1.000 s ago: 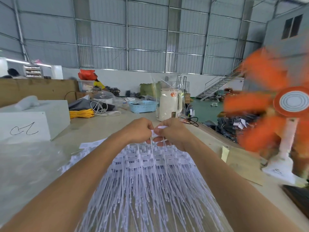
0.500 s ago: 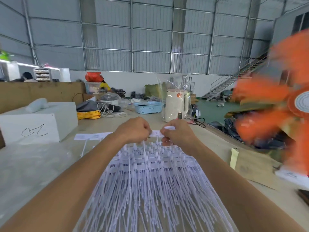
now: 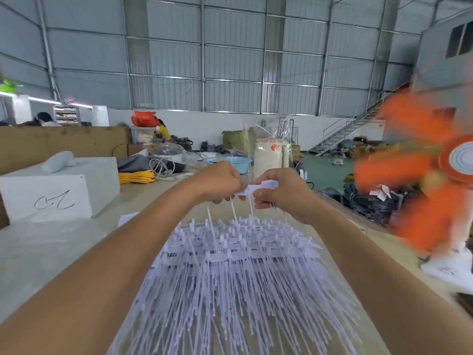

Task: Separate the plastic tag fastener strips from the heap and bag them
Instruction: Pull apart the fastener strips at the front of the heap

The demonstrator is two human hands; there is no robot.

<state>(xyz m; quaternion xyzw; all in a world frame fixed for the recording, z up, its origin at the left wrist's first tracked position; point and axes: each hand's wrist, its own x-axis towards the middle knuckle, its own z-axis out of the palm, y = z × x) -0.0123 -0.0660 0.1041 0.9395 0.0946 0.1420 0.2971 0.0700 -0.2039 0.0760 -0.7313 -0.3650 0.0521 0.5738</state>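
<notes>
Both hands pinched one white fastener strip (image 3: 258, 188) above the heap (image 3: 238, 272) on the worktop (image 3: 51, 247): left hand (image 3: 220, 181) at 11 o'clock, right hand (image 3: 281, 193) at 1 o'clock.

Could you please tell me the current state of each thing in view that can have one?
Left hand: fingers curled, pinching the strip.
Right hand: fingers curled, pinching the strip.
White strip: raised above the heap, its strands hanging down.
Heap of fasteners: spread flat on the table.
Orange fan: spinning, blades blurred.
</notes>
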